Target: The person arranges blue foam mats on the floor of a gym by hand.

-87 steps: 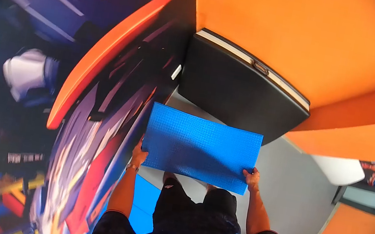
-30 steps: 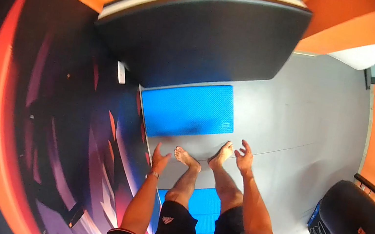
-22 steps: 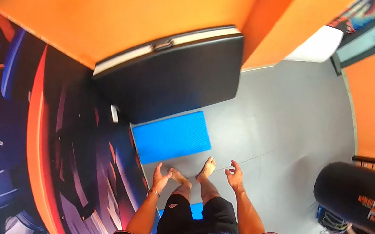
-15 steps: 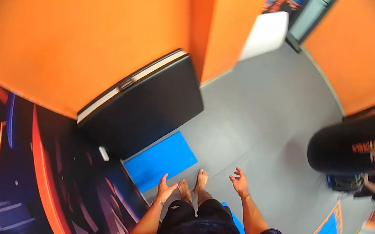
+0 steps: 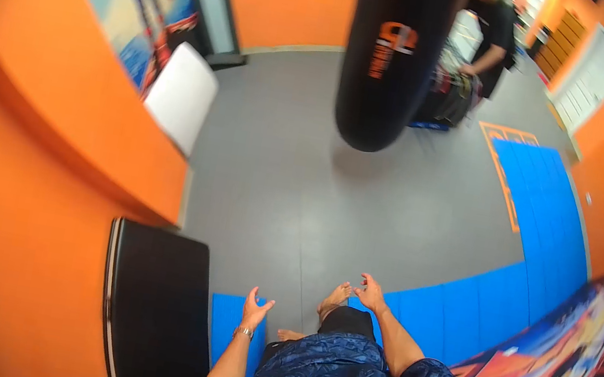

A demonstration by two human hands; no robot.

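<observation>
My left hand is held out in front of me over a small blue mat, with its thumb and fingers apart and nothing in it. A watch or bracelet circles that wrist. Ahead of my body, my right hand also holds nothing; its fingers are spread and slightly curled. It appears above the grey floor beside my bare foot and the edge of a row of blue mats. Neither hand touches an object.
A black punching bag hangs ahead. Behind it a person in dark clothes stands by a loaded rack or bag. A black padded panel leans at the left wall, a white panel farther on. Blue mats line the right wall.
My view has swung to the right: the punching bag now hangs near the middle, and the person and right-hand mats have come into fuller view. Both hands remain open and raised.
</observation>
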